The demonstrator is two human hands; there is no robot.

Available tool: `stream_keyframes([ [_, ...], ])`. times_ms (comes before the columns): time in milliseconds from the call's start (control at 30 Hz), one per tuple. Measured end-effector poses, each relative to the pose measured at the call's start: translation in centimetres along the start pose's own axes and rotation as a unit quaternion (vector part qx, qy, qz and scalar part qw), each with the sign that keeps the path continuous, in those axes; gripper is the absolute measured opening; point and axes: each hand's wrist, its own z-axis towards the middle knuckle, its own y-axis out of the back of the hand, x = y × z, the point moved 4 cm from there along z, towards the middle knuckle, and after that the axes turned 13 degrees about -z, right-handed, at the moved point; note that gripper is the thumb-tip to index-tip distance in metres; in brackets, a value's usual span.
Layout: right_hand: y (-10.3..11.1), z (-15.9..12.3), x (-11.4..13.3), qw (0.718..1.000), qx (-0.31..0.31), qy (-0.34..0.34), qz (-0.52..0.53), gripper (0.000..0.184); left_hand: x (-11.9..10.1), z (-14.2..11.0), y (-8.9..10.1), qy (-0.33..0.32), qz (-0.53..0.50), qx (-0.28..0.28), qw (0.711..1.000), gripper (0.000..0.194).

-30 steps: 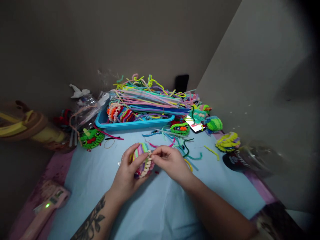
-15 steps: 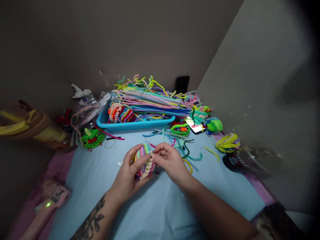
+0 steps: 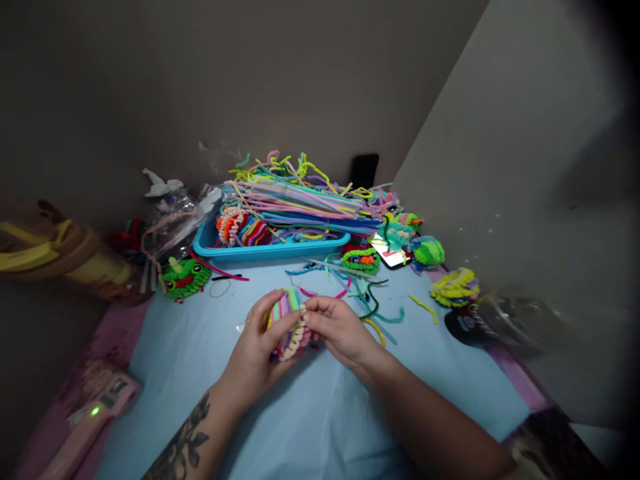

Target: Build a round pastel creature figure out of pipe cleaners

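Observation:
Wrapped round a striped pipe-cleaner figure [image 3: 286,321], my left hand [image 3: 260,343] holds it above the blue cloth. The figure has pastel stripes on top and a cream and pink twisted edge on its right side. My right hand [image 3: 340,330] is closed at that edge, thumb and fingers pinching there; any loose strand between them is too small to make out. Behind my hands lie several loose pipe cleaners [image 3: 383,313] in teal, green and yellow. A green pipe-cleaner figure with eyes [image 3: 186,279] rests to the left.
A blue tray [image 3: 270,252] piled with pipe cleaners [image 3: 300,197] stands at the back. Right of it are a lit phone [image 3: 390,252] and finished figures, including a yellow one [image 3: 455,287]. A clear cup [image 3: 520,317] lies at the right edge; a pink tool [image 3: 103,407] with a green light is at left.
My right hand's fingers have curled in more closely at the figure's edge. My left hand keeps its hold, with the figure turned very slightly.

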Motion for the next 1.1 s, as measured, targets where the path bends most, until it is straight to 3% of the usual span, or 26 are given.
stream_keyframes([
  [300, -1.00, -0.05, 0.07, 0.997, 0.032, -0.001, 0.067, 0.035, -0.14, -0.12, 0.05, -0.004, -0.032, -0.004, 0.999, 0.068],
  [700, -1.01, -0.30, -0.02, 0.996, -0.045, 0.051, 0.050, 0.032, -0.21, -0.08, 0.06, 0.015, -0.048, -0.015, 0.999, 0.066],
  [1100, -0.87, -0.21, -0.56, 0.998, -0.027, 0.058, 0.020, 0.030, -0.40, -0.05, 0.01, 0.019, -0.052, -0.026, 0.998, 0.068],
])
